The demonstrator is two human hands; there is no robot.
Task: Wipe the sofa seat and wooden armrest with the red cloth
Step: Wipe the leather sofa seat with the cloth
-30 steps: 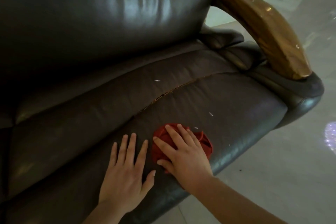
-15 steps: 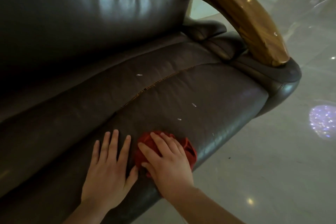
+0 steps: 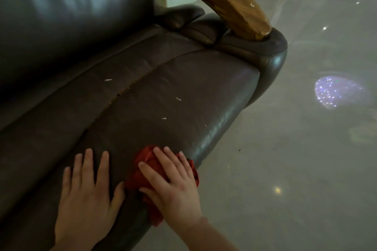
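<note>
Palm of our left hand [image 3: 85, 193] lies flat and empty on the seat [image 3: 173, 91], fingers spread. Just beside it at three o'clock, our right hand [image 3: 173, 187] presses the bunched red cloth [image 3: 142, 171], fingers extended. White flecks [image 3: 179, 99] lie at twelve o'clock; the wooden armrest [image 3: 224, 0], well apart at one o'clock

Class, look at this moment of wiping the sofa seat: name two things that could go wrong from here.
1. The red cloth is bunched under the right hand at the seat's front edge; a stroke could slip off toward the floor.
2. Small white specks lie farther along the seat, and the wooden armrest is out of the cloth's present reach; both might get missed.
</note>
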